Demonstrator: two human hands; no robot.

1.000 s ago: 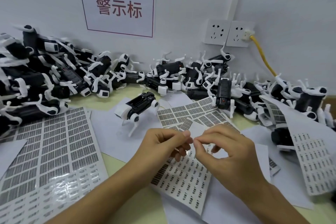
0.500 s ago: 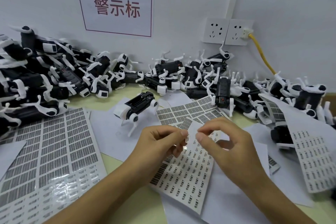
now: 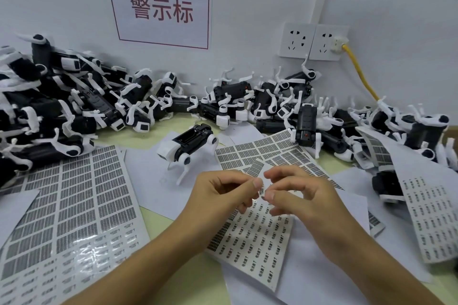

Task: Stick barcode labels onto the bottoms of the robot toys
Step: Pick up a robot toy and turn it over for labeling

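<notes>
Closely paired, left hand [image 3: 223,192], right hand [image 3: 297,195], pinching label sheet [image 3: 252,235]

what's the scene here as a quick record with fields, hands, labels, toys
left hand: pinches the label sheet
right hand: pinches a label at the sheet's edge
label sheet: lifted at the top, lower part on the table
standing toy: upright on its legs, behind the hands, untouched
toy pile: heaped along the wall
big sheet: flat at left

Both forearms are bare, with no sleeves, and the left hand [image 3: 223,192] and right hand [image 3: 304,202] ungloved.
</notes>
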